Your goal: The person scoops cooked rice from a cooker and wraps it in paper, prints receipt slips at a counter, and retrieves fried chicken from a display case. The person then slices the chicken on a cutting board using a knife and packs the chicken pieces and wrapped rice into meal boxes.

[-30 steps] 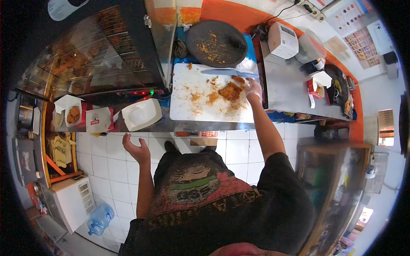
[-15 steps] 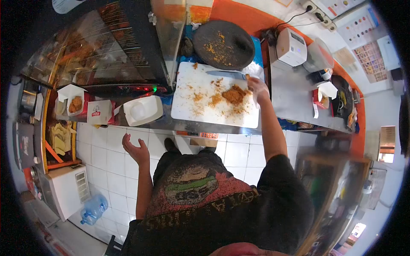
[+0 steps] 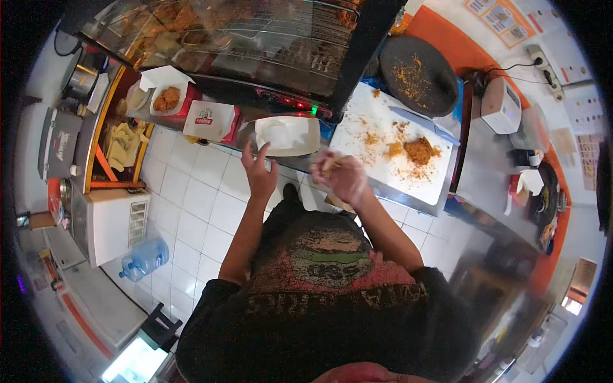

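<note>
My left hand (image 3: 260, 175) is open, fingers spread at the near edge of an open white paper box (image 3: 303, 145). A white rounded mound (image 3: 278, 135), looking like rice, lies inside the box. To the box's right, my right hand (image 3: 348, 182), seemingly in a thin clear glove, is closed on a small brown piece of fried chicken (image 3: 330, 167). Behind it is a white cutting board (image 3: 357, 143) with crumbs and a flattened piece of fried chicken (image 3: 418, 151). A knife (image 3: 424, 122) lies along the board's far side.
A dark stone mortar (image 3: 418, 76) with crumbs stands behind the board. Left of the white box are a closed printed box (image 3: 209, 121) and an open box holding chicken (image 3: 167, 100). A glass display case (image 3: 268, 57) rises behind them. A white printer (image 3: 501, 105) stands right.
My right hand has moved left from the cutting board's far right side, carrying the small piece toward the white box. My left hand has risen to the box. The view has turned left.
</note>
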`<state>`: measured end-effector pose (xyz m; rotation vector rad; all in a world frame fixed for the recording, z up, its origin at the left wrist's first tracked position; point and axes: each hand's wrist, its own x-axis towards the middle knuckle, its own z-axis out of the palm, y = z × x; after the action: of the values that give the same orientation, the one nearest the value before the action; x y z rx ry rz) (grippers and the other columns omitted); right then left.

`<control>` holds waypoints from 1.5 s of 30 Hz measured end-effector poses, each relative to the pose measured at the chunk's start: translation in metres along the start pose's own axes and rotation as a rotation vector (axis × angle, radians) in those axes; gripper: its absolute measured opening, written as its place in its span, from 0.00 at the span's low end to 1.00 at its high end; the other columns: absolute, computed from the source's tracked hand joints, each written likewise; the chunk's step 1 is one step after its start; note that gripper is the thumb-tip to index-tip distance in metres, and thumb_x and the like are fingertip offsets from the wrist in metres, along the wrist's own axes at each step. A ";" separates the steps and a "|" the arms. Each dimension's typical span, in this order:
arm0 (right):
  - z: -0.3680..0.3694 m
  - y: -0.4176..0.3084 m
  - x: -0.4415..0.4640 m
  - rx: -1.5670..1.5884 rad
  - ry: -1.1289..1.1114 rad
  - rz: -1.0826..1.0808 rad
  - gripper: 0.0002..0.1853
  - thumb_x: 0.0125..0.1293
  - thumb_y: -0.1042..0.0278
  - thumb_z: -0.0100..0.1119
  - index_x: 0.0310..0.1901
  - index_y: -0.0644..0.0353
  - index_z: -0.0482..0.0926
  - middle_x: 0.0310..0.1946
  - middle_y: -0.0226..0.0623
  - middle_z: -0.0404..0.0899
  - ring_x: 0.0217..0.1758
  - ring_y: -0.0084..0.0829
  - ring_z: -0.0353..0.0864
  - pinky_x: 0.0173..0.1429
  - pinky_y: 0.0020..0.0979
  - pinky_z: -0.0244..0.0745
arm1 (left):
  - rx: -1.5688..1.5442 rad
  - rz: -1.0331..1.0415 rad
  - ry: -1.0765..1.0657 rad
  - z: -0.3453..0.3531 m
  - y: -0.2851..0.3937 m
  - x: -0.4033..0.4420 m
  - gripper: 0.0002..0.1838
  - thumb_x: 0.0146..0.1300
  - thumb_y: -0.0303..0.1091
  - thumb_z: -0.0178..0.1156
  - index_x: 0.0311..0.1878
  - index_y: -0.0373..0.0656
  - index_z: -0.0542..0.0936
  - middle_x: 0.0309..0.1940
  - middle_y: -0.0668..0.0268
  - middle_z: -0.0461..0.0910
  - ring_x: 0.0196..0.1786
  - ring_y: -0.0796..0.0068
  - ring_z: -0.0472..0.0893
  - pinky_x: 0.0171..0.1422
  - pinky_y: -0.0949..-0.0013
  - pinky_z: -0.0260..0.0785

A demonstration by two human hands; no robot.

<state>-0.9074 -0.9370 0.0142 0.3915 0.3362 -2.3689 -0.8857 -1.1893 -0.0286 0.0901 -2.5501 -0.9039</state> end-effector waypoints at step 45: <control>-0.137 -0.283 -0.121 -1.706 1.356 -0.783 0.16 0.63 0.70 0.57 0.53 0.63 0.81 0.48 0.44 0.84 0.47 0.33 0.83 0.55 0.30 0.74 | 0.073 0.002 -0.005 0.007 0.038 -0.047 0.28 0.54 0.23 0.59 0.62 0.36 0.71 0.62 0.46 0.64 0.67 0.45 0.64 0.70 0.48 0.58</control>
<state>-0.9892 -0.6136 -0.0300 0.9284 3.0601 -1.0397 -0.8431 -1.1460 -0.0272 0.1073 -2.5879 -0.8108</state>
